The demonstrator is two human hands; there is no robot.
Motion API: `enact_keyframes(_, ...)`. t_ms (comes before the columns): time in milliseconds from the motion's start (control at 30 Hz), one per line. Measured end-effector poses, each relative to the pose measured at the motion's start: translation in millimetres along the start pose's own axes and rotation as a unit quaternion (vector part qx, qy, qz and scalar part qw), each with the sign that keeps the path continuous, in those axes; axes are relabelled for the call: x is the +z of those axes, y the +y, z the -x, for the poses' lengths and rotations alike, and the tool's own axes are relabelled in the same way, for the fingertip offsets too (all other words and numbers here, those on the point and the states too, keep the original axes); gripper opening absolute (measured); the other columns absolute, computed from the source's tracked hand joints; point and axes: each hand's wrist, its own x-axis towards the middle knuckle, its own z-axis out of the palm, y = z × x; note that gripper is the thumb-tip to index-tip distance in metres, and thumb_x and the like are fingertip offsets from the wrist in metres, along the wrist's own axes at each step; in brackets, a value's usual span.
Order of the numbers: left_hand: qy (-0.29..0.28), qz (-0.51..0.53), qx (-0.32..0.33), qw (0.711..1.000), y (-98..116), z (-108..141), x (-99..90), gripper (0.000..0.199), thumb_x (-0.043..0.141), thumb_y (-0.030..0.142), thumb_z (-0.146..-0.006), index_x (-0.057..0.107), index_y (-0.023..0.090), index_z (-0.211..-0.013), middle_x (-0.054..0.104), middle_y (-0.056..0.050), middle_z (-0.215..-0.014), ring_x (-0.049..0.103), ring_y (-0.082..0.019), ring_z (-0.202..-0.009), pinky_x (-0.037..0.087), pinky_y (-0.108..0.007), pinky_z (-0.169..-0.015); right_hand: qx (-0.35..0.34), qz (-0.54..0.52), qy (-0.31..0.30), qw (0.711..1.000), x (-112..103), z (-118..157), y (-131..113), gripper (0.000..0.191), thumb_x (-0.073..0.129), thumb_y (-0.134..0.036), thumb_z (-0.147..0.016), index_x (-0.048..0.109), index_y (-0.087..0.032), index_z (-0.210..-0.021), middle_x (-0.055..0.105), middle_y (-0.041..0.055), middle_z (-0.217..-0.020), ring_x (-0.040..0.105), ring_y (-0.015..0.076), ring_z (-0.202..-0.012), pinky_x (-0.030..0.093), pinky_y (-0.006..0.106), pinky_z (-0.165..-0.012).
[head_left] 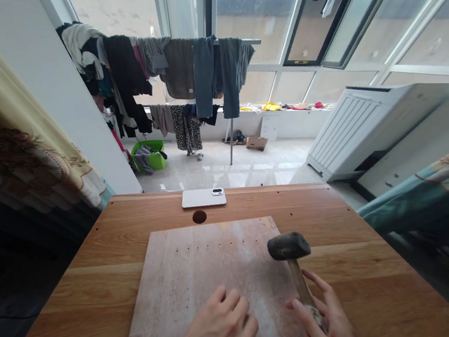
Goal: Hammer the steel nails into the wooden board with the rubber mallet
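Observation:
A reddish, worn wooden board [203, 263] lies flat on the table, with a row of small dark holes or nail heads across its far part and a few more nearer my left hand. My left hand [226, 322] is over the near middle of the board, its fingers curled together; anything inside them is hidden. In my right hand [326, 314], at the board's right edge, is a rubber mallet [289, 246] with a black head and a wooden handle. My fingers are round the lower handle, and the head points up and away from me.
The board rests on a wooden table [367, 282]. A white phone [201, 198] lies near its far edge, behind a round hole [200, 217]. Beyond are a laundry rack [252, 41] with clothes, a green basket [154, 160] and a white ribbed appliance [345, 127]. Curtains [42, 130] hang at both sides.

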Motion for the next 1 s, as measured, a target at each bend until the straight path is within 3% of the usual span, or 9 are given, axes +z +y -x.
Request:
enact_keyframes(67, -0.029, 0.013, 0.005, 0.999, -2.3, -5.8, -5.1, 0.019, 0.068, 0.025, -0.095, 0.06, 0.018, -0.08, 0.062, -0.003, -0.081, 0.054, -0.019, -0.076, 0.036, -0.035, -0.069, -0.054, 0.092, -0.008, 0.994, -3.7, -13.6, 1.3, 0.077, 0.066, -0.065, -0.085, 0.047, -0.025, -0.148, 0.076, 0.0116, -0.123, 0.077, 0.0265, -0.075, 0.062, 0.036, -0.073)
enact_keyframes(133, -0.046, 0.024, 0.011, 0.999, -4.8, -9.7, -7.8, 0.02, 0.07, 0.025, -0.094, 0.06, 0.018, -0.078, 0.062, -0.003, -0.082, 0.055, -0.02, -0.078, 0.035, -0.036, -0.068, -0.099, 0.145, -0.025, 0.984, -3.8, -25.2, 4.1, 0.07, 0.061, -0.06, -0.087, 0.051, -0.023, -0.146, 0.065, 0.0125, -0.142, 0.071, 0.0321, -0.117, 0.059, 0.038, -0.095)
enact_keyframes(200, -0.054, 0.03, 0.017, 0.998, -6.7, -11.9, -8.3, 0.021, 0.072, 0.026, -0.092, 0.061, 0.018, -0.077, 0.062, -0.003, -0.082, 0.055, -0.02, -0.079, 0.035, -0.036, -0.068, -0.115, 0.159, -0.038, 0.98, -2.0, -32.6, 4.9, 0.067, 0.059, -0.057, -0.087, 0.053, -0.022, -0.144, 0.065, 0.0132, -0.142, 0.065, 0.0334, -0.127, 0.058, 0.039, -0.098)
enact_keyframes(333, -0.069, 0.034, 0.023, 0.997, -7.3, -14.2, -7.3, 0.019, 0.071, 0.024, -0.093, 0.062, 0.017, -0.077, 0.062, -0.003, -0.082, 0.055, -0.019, -0.078, 0.037, -0.035, -0.068, -0.088, 0.121, -0.069, 0.986, -2.3, -40.8, -5.0, 0.069, 0.06, -0.056, -0.087, 0.052, -0.019, -0.145, 0.078, 0.0126, -0.104, 0.077, 0.0306, -0.076, 0.062, 0.038, -0.059)
enact_keyframes(433, -0.093, 0.052, 0.015, 0.994, -7.6, -16.2, -7.5, 0.015, 0.071, 0.025, -0.091, 0.063, 0.017, -0.08, 0.063, -0.002, -0.082, 0.056, -0.019, -0.078, 0.038, -0.035, -0.067, -0.064, 0.098, -0.117, 0.986, -4.5, -53.3, -17.4, 0.075, 0.059, -0.057, -0.088, 0.045, -0.015, -0.149, 0.071, 0.0028, -0.076, 0.059, 0.019, -0.041, 0.047, 0.03, -0.038)
enact_keyframes(533, -0.124, 0.094, -0.006, 0.988, -11.5, -18.5, -8.3, 0.012, 0.07, 0.026, -0.088, 0.063, 0.017, -0.084, 0.066, -0.002, -0.082, 0.057, -0.019, -0.075, 0.041, -0.034, -0.068, -0.071, 0.066, -0.141, 0.985, -1.7, -73.2, -26.6, 0.075, 0.061, -0.055, -0.088, 0.042, -0.014, -0.147, 0.064, -0.0015, -0.072, 0.05, 0.0135, -0.036, 0.041, 0.025, -0.032)
enact_keyframes(667, -0.125, 0.2, -0.078, 0.969, -25.0, -21.0, -7.4, 0.009, 0.063, 0.012, -0.081, 0.058, 0.019, -0.079, 0.065, 0.001, -0.076, 0.057, -0.016, -0.071, 0.041, -0.03, -0.067, -0.059, 0.041, -0.172, 0.983, 7.0, -95.8, -30.0, 0.067, 0.062, -0.055, -0.086, 0.047, -0.015, -0.137, 0.06, -0.0048, -0.066, 0.05, 0.0132, -0.035, 0.04, 0.023, -0.03)
enact_keyframes(833, -0.006, 0.364, -0.203, 0.909, -53.1, -34.3, 3.9, 0.017, 0.059, 0.003, -0.077, 0.061, 0.018, -0.083, 0.064, 0.001, -0.08, 0.056, -0.012, -0.071, 0.043, -0.023, -0.067, -0.044, 0.019, -0.197, 0.979, 9.6, -103.9, -26.9, 0.054, 0.064, -0.058, -0.085, 0.053, -0.018, -0.12, 0.057, -0.0067, -0.062, 0.048, 0.0122, -0.033, 0.038, 0.022, -0.027)
enact_keyframes(1000, 0.08, 0.392, -0.255, 0.88, -78.8, -70.6, 28.0, 0.013, 0.06, 0.007, -0.084, 0.068, 0.018, -0.084, 0.065, -0.001, -0.083, 0.06, -0.014, -0.077, 0.046, -0.024, -0.072, -0.041, -0.008, -0.193, 0.98, 5.6, -103.1, -24.2, 0.058, 0.064, -0.06, -0.084, 0.053, -0.017, -0.121, 0.055, -0.0078, -0.061, 0.048, 0.0118, -0.035, 0.04, 0.022, -0.029)
